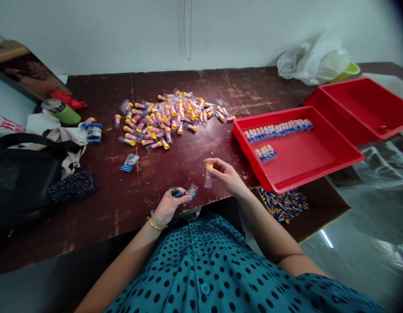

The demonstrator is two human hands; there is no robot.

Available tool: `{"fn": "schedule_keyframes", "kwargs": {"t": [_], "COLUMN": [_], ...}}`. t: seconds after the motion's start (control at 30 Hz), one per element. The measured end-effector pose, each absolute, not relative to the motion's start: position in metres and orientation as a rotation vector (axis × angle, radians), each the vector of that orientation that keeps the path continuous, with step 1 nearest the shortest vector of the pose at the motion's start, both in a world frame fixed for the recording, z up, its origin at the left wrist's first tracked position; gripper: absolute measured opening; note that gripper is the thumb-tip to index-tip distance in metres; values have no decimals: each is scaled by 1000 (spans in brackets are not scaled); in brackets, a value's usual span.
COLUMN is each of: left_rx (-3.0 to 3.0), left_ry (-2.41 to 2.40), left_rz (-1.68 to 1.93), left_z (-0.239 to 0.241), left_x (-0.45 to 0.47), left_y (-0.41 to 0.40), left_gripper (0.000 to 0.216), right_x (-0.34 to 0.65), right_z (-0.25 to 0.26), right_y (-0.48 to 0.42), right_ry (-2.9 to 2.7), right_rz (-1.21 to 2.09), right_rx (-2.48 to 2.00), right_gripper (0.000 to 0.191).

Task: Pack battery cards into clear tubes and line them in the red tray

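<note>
My right hand (228, 175) pinches a small clear tube (208, 179) by its yellow cap, holding it upright over the front of the table. To its left, my left hand (170, 203) is closed around a small blue-and-clear printed packet (191, 191), which sticks out past the thumb. Something dark and shiny also shows between the left fingers, too small to name. Beyond both hands lies a heap of yellow-capped tubes (168, 114) with pink contents. A separate blue packet (130, 162) rests on the table, left of the hands.
A red tray (308, 156) at right holds rows of blue-wrapped tubes (279, 129). Behind it is another red tray (374, 104). Below, a cardboard box (321, 208) contains many wrapped pieces. At left are a black bag (21, 178) and a green cup (62, 112).
</note>
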State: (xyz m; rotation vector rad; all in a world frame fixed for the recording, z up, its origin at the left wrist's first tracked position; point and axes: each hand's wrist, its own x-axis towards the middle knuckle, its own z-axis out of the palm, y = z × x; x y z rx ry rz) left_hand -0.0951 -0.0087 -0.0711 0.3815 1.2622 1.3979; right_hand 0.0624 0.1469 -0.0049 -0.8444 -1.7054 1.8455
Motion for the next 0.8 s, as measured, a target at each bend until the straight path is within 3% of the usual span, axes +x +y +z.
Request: {"fn": "schedule_keyframes", "kwargs": {"t": [0.33, 0.8], "left_rx": [409, 406], "left_ry": [1202, 1192], "left_rz": [1394, 1376], "left_z": [-63, -55], "left_x": [-94, -89], "left_y": [-10, -7], "left_gripper": [27, 26], "right_x": [47, 55], "right_z": [-8, 4], "right_y": [134, 134], "right_ry": [-1139, -1287], "right_rz": [2236, 2146], "right_rx": [-810, -784], "right_gripper": [34, 33]}}
